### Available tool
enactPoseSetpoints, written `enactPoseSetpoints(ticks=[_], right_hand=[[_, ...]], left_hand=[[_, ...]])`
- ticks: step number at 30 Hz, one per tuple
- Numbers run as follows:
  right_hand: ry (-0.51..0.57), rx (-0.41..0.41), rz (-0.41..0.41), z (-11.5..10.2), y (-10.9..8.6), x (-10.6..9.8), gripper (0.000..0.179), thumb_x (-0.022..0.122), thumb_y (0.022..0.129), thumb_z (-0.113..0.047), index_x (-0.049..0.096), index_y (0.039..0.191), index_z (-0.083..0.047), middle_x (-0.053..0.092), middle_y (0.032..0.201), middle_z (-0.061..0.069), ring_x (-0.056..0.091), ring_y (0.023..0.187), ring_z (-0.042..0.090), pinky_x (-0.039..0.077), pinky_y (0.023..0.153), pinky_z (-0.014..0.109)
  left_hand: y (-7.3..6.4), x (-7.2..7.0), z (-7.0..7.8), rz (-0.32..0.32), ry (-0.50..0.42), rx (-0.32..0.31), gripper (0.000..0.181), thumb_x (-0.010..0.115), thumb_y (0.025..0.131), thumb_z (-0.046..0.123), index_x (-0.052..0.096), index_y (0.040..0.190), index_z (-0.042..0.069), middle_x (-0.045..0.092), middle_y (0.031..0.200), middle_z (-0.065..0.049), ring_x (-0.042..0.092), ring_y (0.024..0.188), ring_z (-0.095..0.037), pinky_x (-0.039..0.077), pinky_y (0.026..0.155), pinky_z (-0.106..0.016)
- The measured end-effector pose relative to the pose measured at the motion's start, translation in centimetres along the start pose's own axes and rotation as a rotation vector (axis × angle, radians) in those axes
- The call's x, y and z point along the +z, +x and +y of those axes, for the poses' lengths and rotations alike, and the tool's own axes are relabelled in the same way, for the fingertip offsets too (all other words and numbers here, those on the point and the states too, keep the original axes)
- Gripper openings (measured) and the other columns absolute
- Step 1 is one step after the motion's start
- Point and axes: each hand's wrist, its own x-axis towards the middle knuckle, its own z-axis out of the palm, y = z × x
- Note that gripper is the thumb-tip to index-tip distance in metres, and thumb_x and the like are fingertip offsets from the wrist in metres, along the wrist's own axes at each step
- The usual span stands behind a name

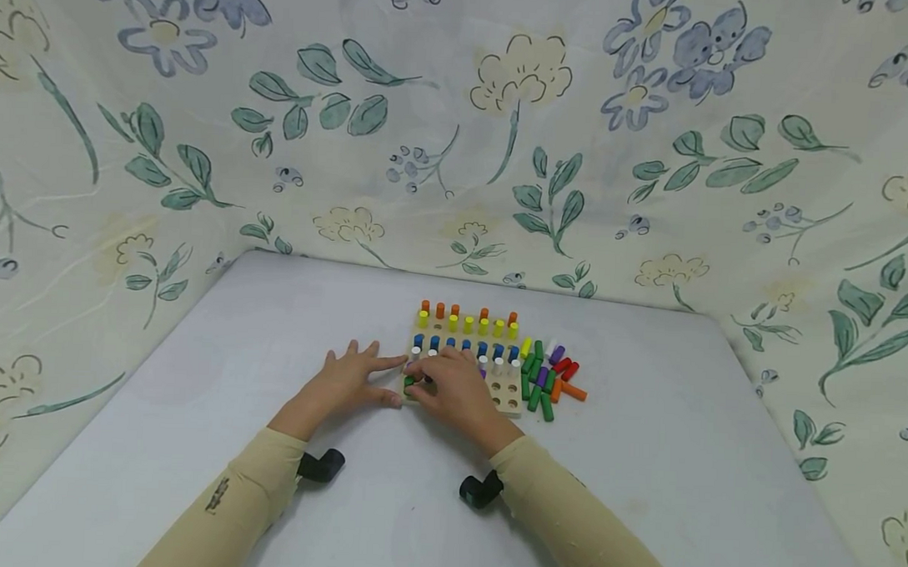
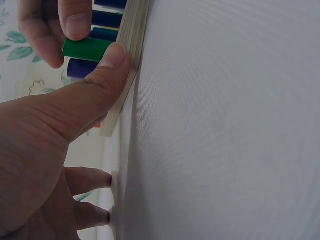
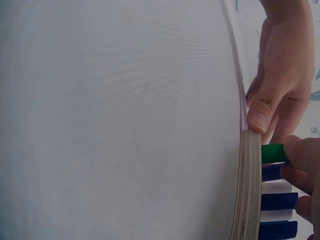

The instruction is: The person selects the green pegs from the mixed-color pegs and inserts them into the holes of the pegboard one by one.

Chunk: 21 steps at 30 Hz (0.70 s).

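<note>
A pale wooden pegboard (image 1: 467, 336) lies on the table, holding rows of orange, yellow, blue and white pegs, with some purple ones partly covered by the right hand. At its front left corner a green peg (image 2: 85, 49) stands upright in the board. My right hand (image 1: 453, 392) pinches the top of this peg; its thumb (image 3: 300, 152) shows against the peg in the right wrist view. My left hand (image 1: 349, 384) has its fingers spread on the table, its thumb and index finger touching the board's left side. The right hand hides part of the front rows.
Loose pegs (image 1: 536, 397) in green, orange, red, purple, yellow and white lie in a pile against the board's right side. White cloth covers the table (image 1: 681, 458). Behind it hangs a floral curtain (image 1: 459, 150). Black wrist mounts (image 1: 480, 490) sit below both forearms.
</note>
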Motion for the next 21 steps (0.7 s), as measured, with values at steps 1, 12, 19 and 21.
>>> enactPoseSetpoints(ticks=[1, 12, 19, 21], right_hand=[[-0.001, 0.0, 0.0, 0.0, -0.02, -0.02, 0.023, 0.075, 0.094, -0.034, 0.076, 0.115, -0.024, 0.075, 0.101, -0.012, 0.053, 0.092, 0.009, 0.041, 0.084, 0.029], [-0.006, -0.008, 0.006, 0.38, -0.35, -0.13, 0.026, 0.075, 0.094, -0.035, 0.074, 0.117, -0.023, 0.075, 0.101, -0.012, 0.053, 0.091, 0.01, 0.04, 0.082, 0.029], [0.029, 0.005, 0.004, 0.48, -0.56, -0.32, 0.022, 0.076, 0.094, -0.033, 0.075, 0.113, -0.024, 0.074, 0.097, -0.012, 0.052, 0.091, 0.01, 0.045, 0.093, 0.035], [0.039, 0.025, -0.004, 0.51, -0.64, -0.38, 0.021, 0.075, 0.094, -0.033, 0.074, 0.113, -0.024, 0.073, 0.097, -0.012, 0.053, 0.093, 0.01, 0.045, 0.102, 0.041]], left_hand=[[0.01, 0.0, 0.01, 0.0, 0.003, 0.0, 0.081, 0.074, 0.084, 0.059, 0.05, 0.152, 0.024, 0.032, 0.158, -0.033, 0.016, 0.145, -0.062, 0.01, 0.112, -0.079], [0.03, 0.1, -0.09, -0.002, -0.004, -0.003, 0.08, 0.074, 0.085, 0.058, 0.05, 0.152, 0.023, 0.03, 0.158, -0.033, 0.015, 0.145, -0.062, 0.009, 0.112, -0.079], [-0.04, 0.02, -0.04, 0.002, -0.001, -0.001, 0.079, 0.075, 0.085, 0.056, 0.05, 0.152, 0.023, 0.031, 0.158, -0.033, 0.015, 0.145, -0.062, 0.009, 0.112, -0.079], [-0.02, 0.0, 0.01, 0.004, 0.003, 0.002, 0.079, 0.075, 0.085, 0.056, 0.05, 0.152, 0.024, 0.031, 0.158, -0.033, 0.015, 0.145, -0.062, 0.01, 0.112, -0.079]])
